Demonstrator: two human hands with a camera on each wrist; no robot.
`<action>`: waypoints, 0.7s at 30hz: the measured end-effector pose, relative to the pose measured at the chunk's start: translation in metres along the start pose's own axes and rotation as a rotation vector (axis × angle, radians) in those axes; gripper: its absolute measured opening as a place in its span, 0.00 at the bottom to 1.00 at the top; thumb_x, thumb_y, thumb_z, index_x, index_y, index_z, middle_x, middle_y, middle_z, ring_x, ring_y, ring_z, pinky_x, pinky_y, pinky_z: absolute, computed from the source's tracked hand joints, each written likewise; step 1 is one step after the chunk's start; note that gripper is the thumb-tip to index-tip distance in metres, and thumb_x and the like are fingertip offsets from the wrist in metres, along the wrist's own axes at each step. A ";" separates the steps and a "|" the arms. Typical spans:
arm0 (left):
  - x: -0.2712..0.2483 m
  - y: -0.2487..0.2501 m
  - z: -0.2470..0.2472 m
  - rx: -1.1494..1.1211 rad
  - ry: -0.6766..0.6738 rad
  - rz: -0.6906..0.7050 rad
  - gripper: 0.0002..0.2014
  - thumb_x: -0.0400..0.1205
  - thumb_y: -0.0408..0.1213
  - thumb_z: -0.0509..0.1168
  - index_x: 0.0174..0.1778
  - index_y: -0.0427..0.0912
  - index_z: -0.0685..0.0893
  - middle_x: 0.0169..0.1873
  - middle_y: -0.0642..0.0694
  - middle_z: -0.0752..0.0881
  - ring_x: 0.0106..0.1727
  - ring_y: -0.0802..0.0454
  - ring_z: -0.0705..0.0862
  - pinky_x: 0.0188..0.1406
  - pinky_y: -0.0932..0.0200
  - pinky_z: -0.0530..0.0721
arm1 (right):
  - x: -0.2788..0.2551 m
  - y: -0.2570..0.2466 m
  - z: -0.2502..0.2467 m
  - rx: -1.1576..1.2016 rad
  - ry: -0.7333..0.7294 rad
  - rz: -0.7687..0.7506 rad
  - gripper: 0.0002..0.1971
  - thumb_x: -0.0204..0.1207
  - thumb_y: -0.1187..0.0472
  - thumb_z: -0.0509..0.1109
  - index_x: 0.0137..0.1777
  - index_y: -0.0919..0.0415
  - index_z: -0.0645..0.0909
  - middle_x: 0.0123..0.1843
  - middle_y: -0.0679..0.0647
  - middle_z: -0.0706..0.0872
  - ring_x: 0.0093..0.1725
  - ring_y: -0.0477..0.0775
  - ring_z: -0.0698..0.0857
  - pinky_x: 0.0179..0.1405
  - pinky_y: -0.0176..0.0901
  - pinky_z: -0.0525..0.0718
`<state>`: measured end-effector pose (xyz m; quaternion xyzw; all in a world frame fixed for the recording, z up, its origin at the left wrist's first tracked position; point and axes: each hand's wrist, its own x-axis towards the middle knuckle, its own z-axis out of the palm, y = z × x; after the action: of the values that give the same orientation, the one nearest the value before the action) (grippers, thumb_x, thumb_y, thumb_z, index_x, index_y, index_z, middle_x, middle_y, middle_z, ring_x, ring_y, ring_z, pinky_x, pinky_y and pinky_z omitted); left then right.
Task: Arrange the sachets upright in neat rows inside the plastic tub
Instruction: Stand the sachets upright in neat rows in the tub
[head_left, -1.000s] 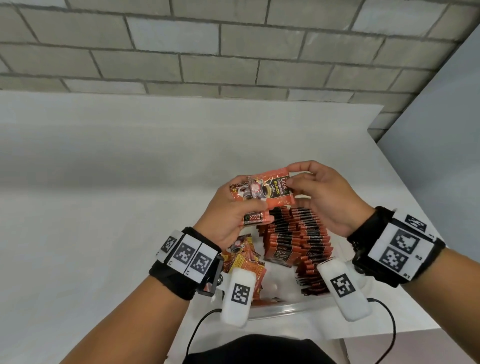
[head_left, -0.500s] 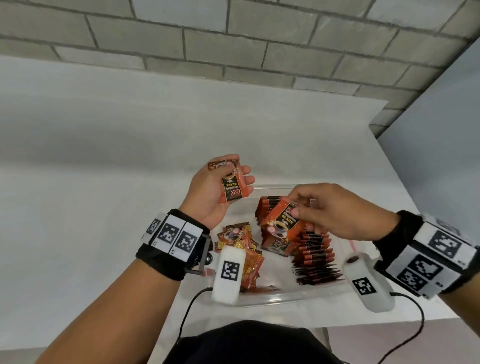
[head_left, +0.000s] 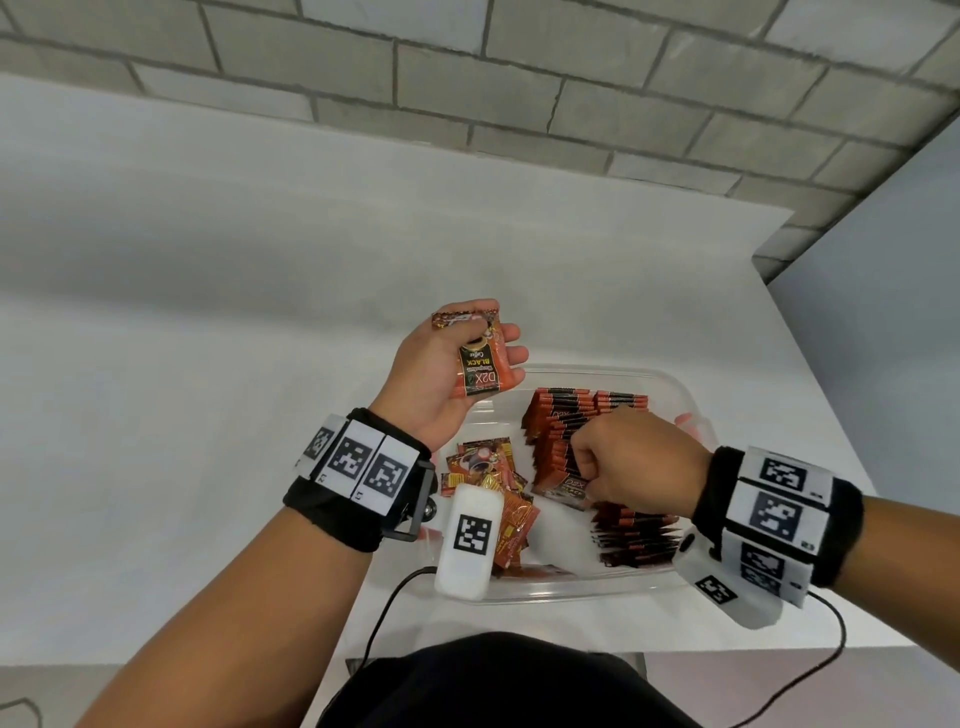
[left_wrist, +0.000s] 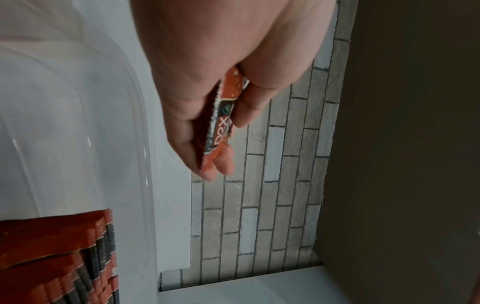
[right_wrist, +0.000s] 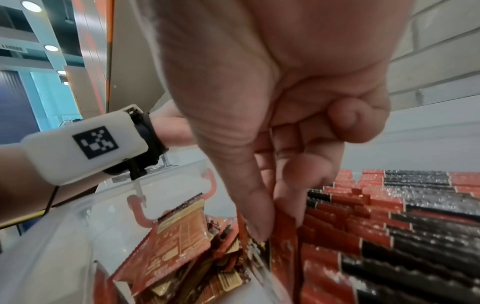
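A clear plastic tub (head_left: 691, 395) stands on the white table at the front right. Inside it, rows of upright orange-and-black sachets (head_left: 558, 426) fill the right side, and a loose heap of sachets (head_left: 493, 478) lies at the left. My left hand (head_left: 447, 364) is raised over the tub's far left corner and grips a few sachets (head_left: 480, 364) (left_wrist: 221, 115) between thumb and fingers. My right hand (head_left: 628, 457) is down in the tub; its thumb and fingers (right_wrist: 259, 216) pinch the top edge of a sachet (right_wrist: 284, 236) at the near end of a row.
The tub (right_wrist: 78, 216) has pink clip handles (right_wrist: 211, 183) on its sides. The white table (head_left: 260, 312) stretches left and back to a grey brick wall (head_left: 467, 93). Its right edge (head_left: 831, 374) runs close beside the tub. A cable (head_left: 384, 608) trails from the left wrist.
My right hand has carried one sachet from the left hand's bundle down into the tub and lowered it against the row. The left hand stays raised with the remaining sachets.
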<state>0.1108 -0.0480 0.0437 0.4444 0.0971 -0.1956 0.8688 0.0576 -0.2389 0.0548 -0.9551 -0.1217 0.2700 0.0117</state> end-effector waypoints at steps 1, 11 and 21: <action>0.000 0.000 0.000 0.001 -0.002 0.000 0.10 0.86 0.28 0.57 0.58 0.38 0.82 0.40 0.38 0.89 0.39 0.43 0.89 0.41 0.49 0.90 | 0.001 -0.001 0.000 -0.018 -0.007 0.006 0.10 0.70 0.63 0.73 0.33 0.51 0.75 0.38 0.49 0.84 0.41 0.52 0.83 0.40 0.45 0.82; -0.001 0.000 -0.001 0.005 -0.014 0.001 0.09 0.86 0.29 0.58 0.56 0.39 0.82 0.39 0.39 0.90 0.39 0.43 0.89 0.42 0.49 0.89 | 0.008 -0.005 0.008 -0.205 -0.064 0.001 0.03 0.72 0.66 0.67 0.42 0.63 0.82 0.42 0.57 0.87 0.41 0.57 0.86 0.26 0.40 0.72; -0.002 0.000 0.002 0.007 -0.013 -0.014 0.08 0.84 0.31 0.61 0.55 0.39 0.83 0.40 0.39 0.90 0.39 0.43 0.89 0.43 0.49 0.89 | 0.006 -0.003 0.006 -0.235 -0.027 -0.019 0.02 0.73 0.63 0.69 0.42 0.60 0.79 0.41 0.55 0.86 0.41 0.56 0.84 0.27 0.41 0.69</action>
<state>0.1093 -0.0495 0.0455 0.4453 0.0939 -0.2046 0.8666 0.0588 -0.2349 0.0474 -0.9449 -0.1615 0.2669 -0.0995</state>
